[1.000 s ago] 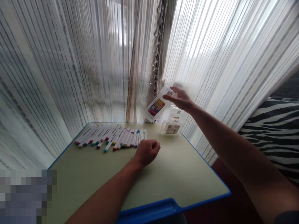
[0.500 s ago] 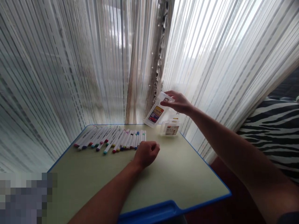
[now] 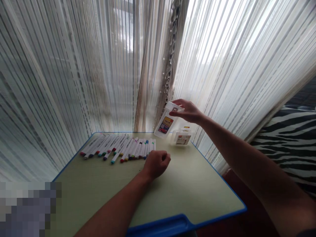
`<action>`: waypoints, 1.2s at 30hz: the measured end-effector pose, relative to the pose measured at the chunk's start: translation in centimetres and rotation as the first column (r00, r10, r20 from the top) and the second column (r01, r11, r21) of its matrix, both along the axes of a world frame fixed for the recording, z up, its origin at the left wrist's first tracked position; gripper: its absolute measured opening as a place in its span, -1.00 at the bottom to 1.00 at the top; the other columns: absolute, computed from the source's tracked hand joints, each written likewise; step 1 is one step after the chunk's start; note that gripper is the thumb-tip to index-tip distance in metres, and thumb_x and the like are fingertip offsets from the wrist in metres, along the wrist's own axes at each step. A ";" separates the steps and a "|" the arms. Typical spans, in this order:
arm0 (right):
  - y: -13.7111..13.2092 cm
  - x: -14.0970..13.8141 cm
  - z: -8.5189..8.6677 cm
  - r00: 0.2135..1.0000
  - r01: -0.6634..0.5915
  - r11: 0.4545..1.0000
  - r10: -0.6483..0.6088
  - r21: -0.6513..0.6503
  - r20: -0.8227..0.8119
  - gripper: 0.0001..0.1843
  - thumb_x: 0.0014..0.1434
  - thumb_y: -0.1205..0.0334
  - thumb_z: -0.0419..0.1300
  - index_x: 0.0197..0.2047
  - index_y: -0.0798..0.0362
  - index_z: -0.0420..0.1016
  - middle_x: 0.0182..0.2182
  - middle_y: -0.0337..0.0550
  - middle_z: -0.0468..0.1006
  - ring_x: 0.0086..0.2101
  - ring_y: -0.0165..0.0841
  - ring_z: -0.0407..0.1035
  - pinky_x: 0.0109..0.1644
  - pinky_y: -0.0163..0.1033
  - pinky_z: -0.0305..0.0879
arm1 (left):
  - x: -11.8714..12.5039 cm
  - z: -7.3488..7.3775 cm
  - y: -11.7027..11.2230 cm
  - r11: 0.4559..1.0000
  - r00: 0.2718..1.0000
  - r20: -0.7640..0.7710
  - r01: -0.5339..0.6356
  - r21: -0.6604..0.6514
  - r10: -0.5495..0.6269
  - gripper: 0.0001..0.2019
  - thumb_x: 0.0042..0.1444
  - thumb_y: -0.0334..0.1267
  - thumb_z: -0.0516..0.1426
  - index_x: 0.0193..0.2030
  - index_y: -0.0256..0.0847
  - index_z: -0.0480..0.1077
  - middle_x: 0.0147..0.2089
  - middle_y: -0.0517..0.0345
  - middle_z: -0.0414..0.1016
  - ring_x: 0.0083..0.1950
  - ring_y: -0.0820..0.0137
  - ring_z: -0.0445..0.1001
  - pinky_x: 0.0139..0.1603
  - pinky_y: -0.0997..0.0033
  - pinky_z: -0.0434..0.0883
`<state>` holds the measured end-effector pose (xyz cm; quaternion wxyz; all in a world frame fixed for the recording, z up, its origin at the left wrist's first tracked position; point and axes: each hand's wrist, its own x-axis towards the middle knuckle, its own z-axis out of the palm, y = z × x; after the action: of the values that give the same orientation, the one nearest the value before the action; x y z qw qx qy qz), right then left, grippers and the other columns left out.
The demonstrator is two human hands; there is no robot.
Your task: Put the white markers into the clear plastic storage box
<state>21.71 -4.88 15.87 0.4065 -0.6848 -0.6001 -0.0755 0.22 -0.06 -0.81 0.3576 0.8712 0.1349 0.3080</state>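
Observation:
My right hand [image 3: 189,111] grips the top end of a clear plastic case [image 3: 163,126] with a dark and yellow label. It holds the case tilted above the table's far edge, with the lower end pointing down and left. My left hand [image 3: 157,164] rests closed in a fist on the table, thumb side up, and nothing shows sticking out of it. Just beyond and left of that fist lies a row of white markers [image 3: 120,146] with caps of several colours. A second clear plastic box [image 3: 182,139] with a pale label stands on the table below my right hand.
The pale green table [image 3: 197,184] has a blue rim and a blue tray-like ledge [image 3: 160,225] at the near side. Sheer striped curtains [image 3: 111,82] hang right behind it. A zebra-striped cloth [image 3: 283,141] is at the right.
The view has shifted slightly. My right hand and the plastic case are a little lower in the picture. My left fist stays on the table.

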 end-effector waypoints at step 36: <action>-4.1 -7.8 -11.6 0.969 -0.063 0.899 0.159 0.433 -0.189 -0.61 0.19 0.01 0.33 0.06 -0.06 0.54 -0.04 -0.02 0.59 -0.05 -0.15 0.51 0.01 0.03 0.48 | -1.2 3.6 0.1 0.512 0.902 0.310 0.428 -0.745 -0.302 -0.40 -0.01 -0.11 0.36 0.16 -0.20 0.35 -0.01 -0.07 0.58 -0.03 0.16 0.58 -0.06 0.25 0.46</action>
<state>13.91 -8.99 4.24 0.6129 -0.5487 -0.5590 -0.1042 -1.01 0.08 2.82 0.7736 0.6019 0.0461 0.1928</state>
